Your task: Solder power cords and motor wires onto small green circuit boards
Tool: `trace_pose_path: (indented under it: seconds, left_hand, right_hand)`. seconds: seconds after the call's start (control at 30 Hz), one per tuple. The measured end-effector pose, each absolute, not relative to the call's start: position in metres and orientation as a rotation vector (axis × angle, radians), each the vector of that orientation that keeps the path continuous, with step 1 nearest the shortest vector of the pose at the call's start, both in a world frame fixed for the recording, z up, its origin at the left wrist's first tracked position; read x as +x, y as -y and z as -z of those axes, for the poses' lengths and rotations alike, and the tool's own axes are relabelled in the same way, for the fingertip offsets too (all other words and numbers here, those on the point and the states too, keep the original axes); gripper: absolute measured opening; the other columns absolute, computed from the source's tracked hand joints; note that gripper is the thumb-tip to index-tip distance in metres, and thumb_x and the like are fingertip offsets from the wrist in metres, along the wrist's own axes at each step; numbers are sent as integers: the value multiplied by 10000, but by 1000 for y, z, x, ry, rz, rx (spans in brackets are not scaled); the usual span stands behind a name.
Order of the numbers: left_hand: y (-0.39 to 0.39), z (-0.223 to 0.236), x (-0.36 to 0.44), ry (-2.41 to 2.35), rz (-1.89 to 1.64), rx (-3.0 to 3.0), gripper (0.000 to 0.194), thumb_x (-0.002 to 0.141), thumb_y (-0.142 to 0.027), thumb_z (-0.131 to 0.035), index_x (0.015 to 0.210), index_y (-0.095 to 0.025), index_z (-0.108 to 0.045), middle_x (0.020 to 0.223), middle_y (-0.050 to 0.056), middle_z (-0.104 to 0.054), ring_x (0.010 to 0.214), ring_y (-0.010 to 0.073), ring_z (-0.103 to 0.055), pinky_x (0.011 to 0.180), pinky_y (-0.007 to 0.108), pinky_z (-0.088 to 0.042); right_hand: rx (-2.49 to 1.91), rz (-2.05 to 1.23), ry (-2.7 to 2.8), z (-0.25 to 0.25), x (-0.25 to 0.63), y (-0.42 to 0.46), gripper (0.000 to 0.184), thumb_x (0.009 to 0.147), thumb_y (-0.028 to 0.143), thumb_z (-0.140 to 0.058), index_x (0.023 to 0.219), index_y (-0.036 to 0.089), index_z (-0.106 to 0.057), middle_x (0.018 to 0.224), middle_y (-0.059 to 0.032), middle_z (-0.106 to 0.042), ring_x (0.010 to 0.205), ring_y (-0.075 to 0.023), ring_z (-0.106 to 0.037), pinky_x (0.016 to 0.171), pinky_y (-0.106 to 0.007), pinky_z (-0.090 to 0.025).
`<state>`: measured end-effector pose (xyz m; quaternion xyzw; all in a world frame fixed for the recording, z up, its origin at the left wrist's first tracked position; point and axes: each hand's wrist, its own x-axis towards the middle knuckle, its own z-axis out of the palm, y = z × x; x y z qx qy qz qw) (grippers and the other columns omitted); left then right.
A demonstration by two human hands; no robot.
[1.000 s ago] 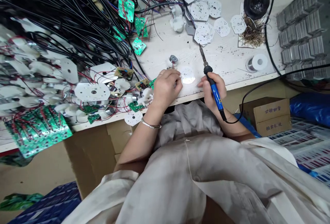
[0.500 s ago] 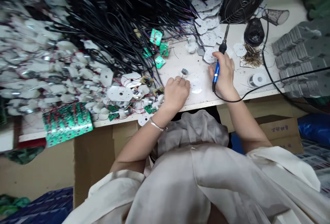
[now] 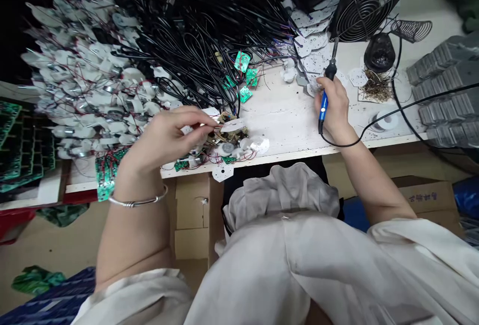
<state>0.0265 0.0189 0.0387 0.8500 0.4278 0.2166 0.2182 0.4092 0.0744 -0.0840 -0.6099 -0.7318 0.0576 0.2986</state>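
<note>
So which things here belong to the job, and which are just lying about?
In use:
right hand holding soldering iron
left hand at white disc

Lying about:
solder spool
fan
black cables
green circuit boards

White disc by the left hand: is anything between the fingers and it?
Nothing visible: the fingers of the left hand reach the edge of the white disc. The small circuit boards lie beneath it, not between.
</note>
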Motion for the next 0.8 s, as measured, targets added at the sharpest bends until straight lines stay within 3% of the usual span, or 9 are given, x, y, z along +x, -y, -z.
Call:
trace_pose_path:
  seconds: [0.23, 0.4, 0.5, 0.6, 0.73, 0.8]
  left_hand:
    - [3, -9, 32, -1214, -319, 2478, 284, 987, -283, -450, 875, -241, -708, 919, 35, -768, 853, 220, -683, 833, 393, -549]
    - [6, -19, 42, -1288, -286, 2481, 271, 960, -307, -437, 931, -230, -695, 957, 47, -757, 910, 225, -692, 866, 388, -557]
    - [-4, -29, 62, -1328, -396, 2461, 264, 950, -350, -463, 930, -233, -699, 930, 57, -741, 857, 229, -691, 780, 376, -553]
    - [-37, -22, 90, -1502, -450, 2380, 206, 914, -313, -524, 922, -226, -711, 901, 57, -710, 840, 231, -668, 792, 389, -533]
    - [-105, 11, 116, -1791, -421, 2219, 61, 865, -232, -631, 819, -202, -655, 913, 65, -644, 938, 238, -620, 902, 404, -491]
    - [-130, 26, 124, -1829, -381, 2185, 125, 862, -233, -682, 766, -189, -614, 922, 49, -624, 980, 215, -580, 944, 384, -467]
  right_hand:
    - [-1636, 28, 2007, 68, 415, -66, 387, 1038, 278, -300, 1287, 262, -596, 1063, -85, -588, 1060, -256, -607, 974, -483, -490]
    - [-1712, -93, 2187, 62, 383, -42, 371, 1026, 262, -340, 1252, 256, -633, 1006, -92, -642, 921, -250, -594, 874, -431, -483]
    - [-1596, -287, 2147, 67, 362, -30, 319, 995, 361, -482, 1269, 252, -605, 1123, -101, -684, 1004, -265, -636, 912, -432, -497]
    - [-1470, -386, 1956, 67, 359, -19, 428, 944, 482, -586, 1303, 253, -548, 1268, -114, -673, 1145, -281, -651, 985, -452, -517]
    - [-1318, -505, 1955, 63, 381, -7, 359, 957, 365, -526, 1303, 272, -534, 1418, -116, -614, 1142, -240, -683, 985, -431, -566]
    - [-1231, -597, 2066, 67, 389, -3, 346, 951, 286, -492, 1291, 293, -552, 1452, -91, -597, 1172, -221, -680, 975, -402, -582]
